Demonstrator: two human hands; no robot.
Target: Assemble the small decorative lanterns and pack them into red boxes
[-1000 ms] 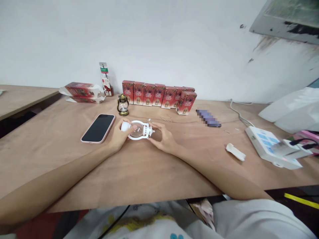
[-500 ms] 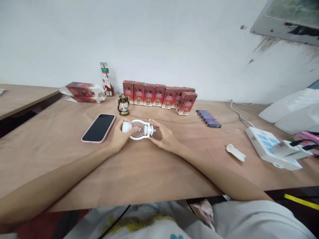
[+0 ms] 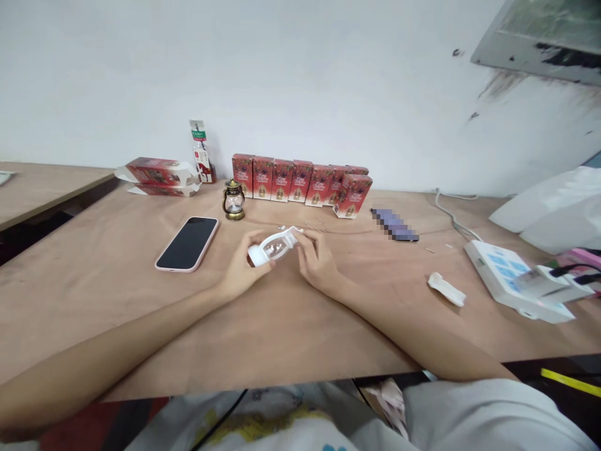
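A small white lantern (image 3: 276, 247) with a clear globe is held tilted above the table, its top end toward the right. My left hand (image 3: 241, 266) is closed around the lantern's base, thumb along its near side. At the other end, the curled fingers of my right hand (image 3: 319, 260) grip the lantern's top, which they partly hide. Beyond my hands, a bronze-coloured lantern (image 3: 233, 202) of similar shape stands upright on the table. A phone with a pink edge (image 3: 186, 244) lies left of my left hand, screen up.
Red boxes (image 3: 299, 181) stand in a row near the wall. Flattened red cartons (image 3: 159, 175) and an upright packet (image 3: 201, 153) are at back left. Rightward lie a blurred purple item (image 3: 393, 224), a white scrap (image 3: 446, 289) and a power strip (image 3: 511, 282) with plugs.
The white lantern has turned from lying level to a tilt, its top end swung up and right. My right hand has gone from spread fingers to curled ones at the lantern's top.
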